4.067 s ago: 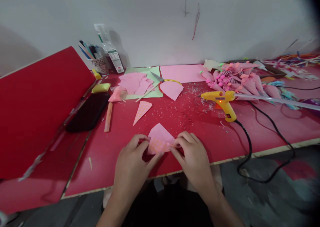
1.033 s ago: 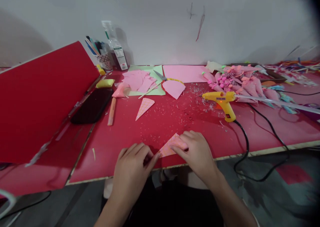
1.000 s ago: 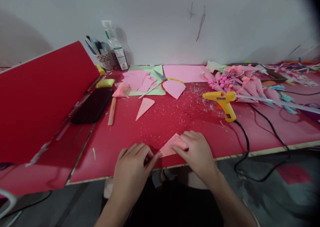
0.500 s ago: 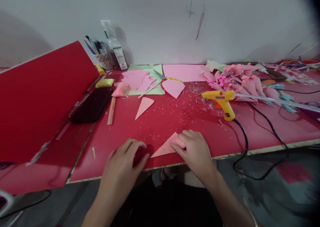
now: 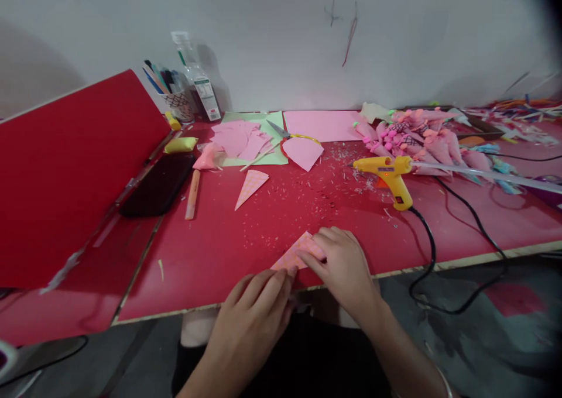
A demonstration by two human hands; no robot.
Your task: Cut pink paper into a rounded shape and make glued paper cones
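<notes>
Pink paper cone with orange checks [image 5: 292, 256] is lying at near edge of red table [image 5: 211, 240], narrow end pointing left. My right hand [image 5: 342, 260] is pinching its wide end, thumb on top. My left hand [image 5: 257, 307] is touching its near side with fingertips; palm hidden, cannot tell whether gripping. Second checked paper wedge [image 5: 252, 188] is lying farther from edge. Yellow plastic glue gun [image 5: 394, 182] is lying to right, between near edge and heap of pink cones [image 5: 413, 136] by back edge. Metal scissors with red-and-yellow handles [image 5: 287, 135] are resting near back edge.

Folded paper [image 5: 290, 258] pink, orange-checked; tabletop [image 5: 215, 240] red; glue gun [image 5: 397, 182] yellow; phone [image 5: 158, 184] black.
</notes>
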